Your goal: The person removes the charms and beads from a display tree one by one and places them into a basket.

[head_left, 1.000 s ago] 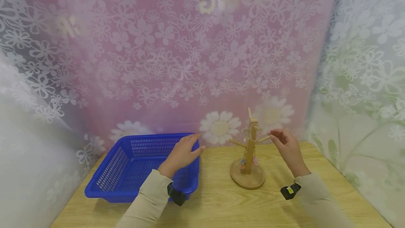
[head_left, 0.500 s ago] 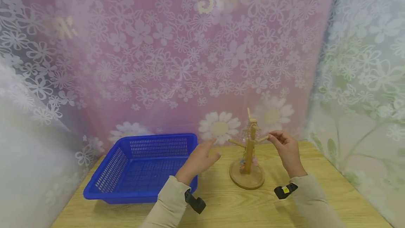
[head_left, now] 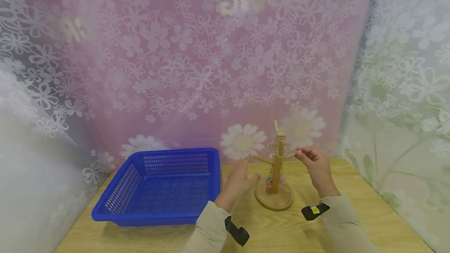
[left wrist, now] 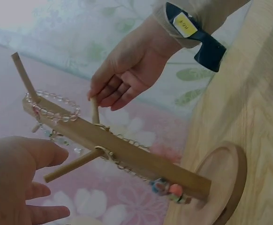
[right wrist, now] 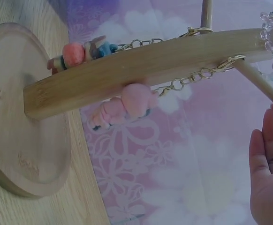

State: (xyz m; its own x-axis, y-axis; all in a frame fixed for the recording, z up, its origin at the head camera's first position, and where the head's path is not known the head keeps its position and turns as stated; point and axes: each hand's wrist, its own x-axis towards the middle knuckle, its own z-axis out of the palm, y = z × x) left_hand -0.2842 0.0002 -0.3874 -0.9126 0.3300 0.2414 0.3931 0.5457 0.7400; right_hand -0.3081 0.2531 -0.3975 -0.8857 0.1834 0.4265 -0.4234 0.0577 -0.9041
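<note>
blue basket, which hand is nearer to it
Left. The left hand is just right of the blue basket, between it and the wooden stand; the right hand is farther, at the end of a peg on the stand's far side.

Free to enter from above into the basket, over its rim. Narrowed between basket and base by the left hand, too near the left peg to tell contact from a thin gap. Passable over the table in front of the base, between left sleeve and right sleeve. Blocked beside the post by the right hand, around the tip of the right peg; roomier lower down, between base and right sleeve. Obstructed along the post by chains and charms, and near its top by bracelets and the top peg. Bounded behind by the curtain.
</note>
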